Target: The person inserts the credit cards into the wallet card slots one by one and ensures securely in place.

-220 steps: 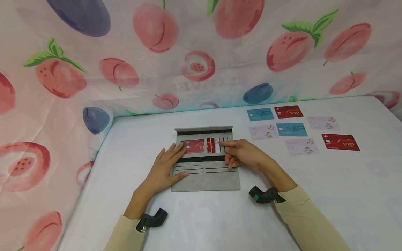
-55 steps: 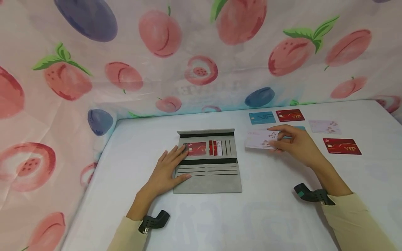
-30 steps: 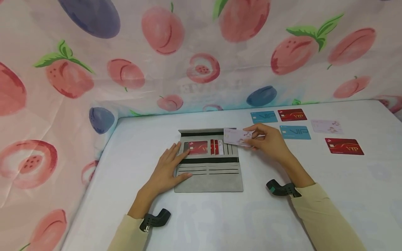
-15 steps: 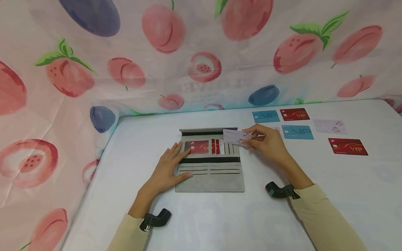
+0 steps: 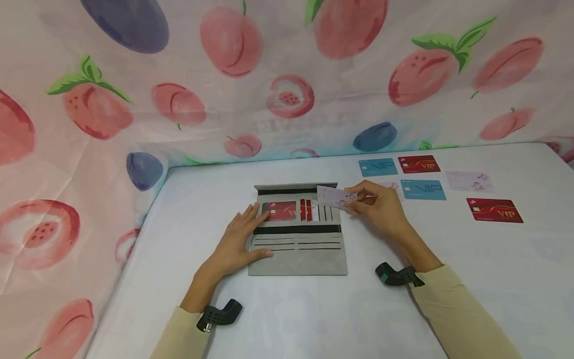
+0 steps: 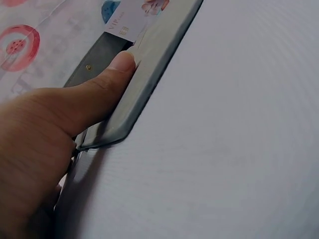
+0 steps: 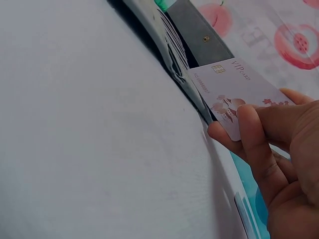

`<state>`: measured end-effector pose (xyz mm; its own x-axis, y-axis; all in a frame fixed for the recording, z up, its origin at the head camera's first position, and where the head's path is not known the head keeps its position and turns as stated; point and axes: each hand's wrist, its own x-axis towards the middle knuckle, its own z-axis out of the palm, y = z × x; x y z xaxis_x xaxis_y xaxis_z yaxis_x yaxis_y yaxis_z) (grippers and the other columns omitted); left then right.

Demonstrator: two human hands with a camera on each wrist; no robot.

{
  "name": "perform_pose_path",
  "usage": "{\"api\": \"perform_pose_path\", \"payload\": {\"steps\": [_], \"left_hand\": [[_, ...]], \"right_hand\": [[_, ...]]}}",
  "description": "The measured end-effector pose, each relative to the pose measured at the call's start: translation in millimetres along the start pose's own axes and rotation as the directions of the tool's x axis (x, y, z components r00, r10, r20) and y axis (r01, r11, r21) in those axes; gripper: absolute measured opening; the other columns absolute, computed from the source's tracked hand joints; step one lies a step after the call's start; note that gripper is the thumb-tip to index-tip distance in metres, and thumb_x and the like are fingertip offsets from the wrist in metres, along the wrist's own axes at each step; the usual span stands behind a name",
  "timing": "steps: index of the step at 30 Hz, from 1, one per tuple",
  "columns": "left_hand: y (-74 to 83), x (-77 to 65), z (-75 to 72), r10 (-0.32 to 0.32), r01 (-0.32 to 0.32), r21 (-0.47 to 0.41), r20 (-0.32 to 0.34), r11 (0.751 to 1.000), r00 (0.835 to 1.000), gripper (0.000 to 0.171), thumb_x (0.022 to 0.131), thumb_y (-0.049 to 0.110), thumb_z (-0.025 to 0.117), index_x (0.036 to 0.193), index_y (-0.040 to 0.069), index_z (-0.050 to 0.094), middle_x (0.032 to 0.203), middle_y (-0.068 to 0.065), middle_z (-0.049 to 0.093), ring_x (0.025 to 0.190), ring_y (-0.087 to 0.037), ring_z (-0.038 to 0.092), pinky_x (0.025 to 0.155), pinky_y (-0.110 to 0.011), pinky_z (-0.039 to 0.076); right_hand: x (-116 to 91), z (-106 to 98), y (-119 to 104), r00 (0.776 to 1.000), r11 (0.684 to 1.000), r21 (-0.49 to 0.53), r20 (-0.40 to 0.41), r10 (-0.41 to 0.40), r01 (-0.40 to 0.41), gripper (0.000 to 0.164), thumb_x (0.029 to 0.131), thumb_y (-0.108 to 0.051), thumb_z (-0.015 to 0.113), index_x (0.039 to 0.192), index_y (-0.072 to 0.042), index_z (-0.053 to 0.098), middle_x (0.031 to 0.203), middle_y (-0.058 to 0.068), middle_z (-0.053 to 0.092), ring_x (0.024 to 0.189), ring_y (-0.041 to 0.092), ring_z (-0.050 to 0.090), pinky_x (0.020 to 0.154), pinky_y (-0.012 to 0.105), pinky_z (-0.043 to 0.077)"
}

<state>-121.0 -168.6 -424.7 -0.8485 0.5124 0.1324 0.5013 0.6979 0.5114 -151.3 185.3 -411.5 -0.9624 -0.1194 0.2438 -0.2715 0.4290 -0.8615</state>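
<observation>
A grey card wallet [image 5: 298, 264] lies spread out on the table, rows of slots facing up. Red cards, such as the wide red VIP card [image 5: 282, 211], and a pale strip of another card sit in its upper half. My left hand [image 5: 235, 244] rests with spread fingers on the wallet's left side; in the left wrist view its thumb [image 6: 107, 84] lies on the wallet's edge. My right hand [image 5: 381, 207] pinches a pale pink VIP card [image 5: 332, 196] by its right end. That card is tilted over the wallet's upper right slots, its lower corner beside the fingertips [image 7: 246, 117].
Right of the wallet lie loose cards: blue ones [image 5: 423, 190], red ones [image 5: 495, 210] and pale pink ones [image 5: 469, 181]. One pink card is partly hidden behind my right hand. A fruit-print cloth [image 5: 287, 50] hangs behind the white table [image 5: 287, 319].
My right hand left the wallet, took the front pale pink card from the loose cards, and carried it left over the wallet's upper right. Lately it shifted only slightly. The left hand stays on the wallet.
</observation>
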Motion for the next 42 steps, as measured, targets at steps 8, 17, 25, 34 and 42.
{"api": "perform_pose_path", "payload": {"steps": [8, 17, 25, 34, 42], "left_hand": [[3.0, -0.3, 0.0, -0.024, 0.024, -0.001, -0.015, 1.0, 1.0, 0.088, 0.075, 0.041, 0.08, 0.148, 0.014, 0.039, 0.155, -0.016, 0.023, 0.144, -0.03, 0.012, 0.115, -0.049, 0.007], [1.6, -1.6, -0.5, -0.018, 0.019, 0.023, -0.026, 1.0, 0.999, 0.086, 0.075, 0.041, 0.079, 0.147, 0.014, 0.041, 0.155, -0.016, 0.022, 0.144, -0.03, 0.012, 0.115, -0.05, 0.007], [0.5, -0.7, 1.5, -0.01, 0.011, 0.022, -0.027, 1.0, 1.0, 0.085, 0.076, 0.041, 0.079, 0.146, 0.015, 0.041, 0.155, -0.016, 0.022, 0.144, -0.03, 0.012, 0.115, -0.05, 0.007], [1.7, 1.2, 3.1, 0.001, 0.0, 0.025, -0.023, 1.0, 1.0, 0.082, 0.077, 0.041, 0.078, 0.146, 0.014, 0.042, 0.155, -0.017, 0.023, 0.144, -0.032, 0.013, 0.114, -0.051, 0.008], [2.4, -0.2, 1.7, -0.01, 0.01, 0.02, -0.022, 1.0, 1.0, 0.082, 0.077, 0.041, 0.079, 0.146, 0.015, 0.043, 0.155, -0.017, 0.022, 0.144, -0.032, 0.012, 0.114, -0.051, 0.008]], "right_hand": [[1, -2, -7, 0.997, 0.994, -0.083, 0.032, 0.075, -0.073, 0.03, 0.084, -0.011, 0.075, 0.113, -0.009, 0.067, 0.082, 0.007, 0.066, 0.073, 0.018, 0.07, 0.065, 0.022, 0.054], [2, 0, -20, 0.979, 0.972, -0.131, 0.034, 0.2, -0.194, 0.03, 0.084, -0.015, 0.074, 0.11, -0.006, 0.061, 0.068, 0.006, 0.063, 0.068, 0.021, 0.058, 0.064, 0.032, 0.039], [-1, 5, -25, 0.952, 0.952, -0.05, 0.028, 0.304, -0.302, 0.029, 0.085, -0.012, 0.072, 0.109, -0.002, 0.059, 0.064, 0.009, 0.064, 0.061, 0.019, 0.066, 0.056, 0.029, 0.038], [-6, 12, -35, 0.957, 0.951, -0.108, -0.056, 0.284, -0.288, 0.027, 0.083, -0.008, 0.072, 0.104, -0.001, 0.058, 0.061, 0.008, 0.059, 0.055, 0.02, 0.061, 0.05, 0.029, 0.035], [-5, 9, -28, 0.906, 0.893, 0.162, 0.139, 0.4, -0.419, 0.03, 0.087, -0.002, 0.066, 0.113, 0.005, 0.052, 0.075, 0.015, 0.066, 0.062, 0.023, 0.069, 0.055, 0.016, 0.048]]}}
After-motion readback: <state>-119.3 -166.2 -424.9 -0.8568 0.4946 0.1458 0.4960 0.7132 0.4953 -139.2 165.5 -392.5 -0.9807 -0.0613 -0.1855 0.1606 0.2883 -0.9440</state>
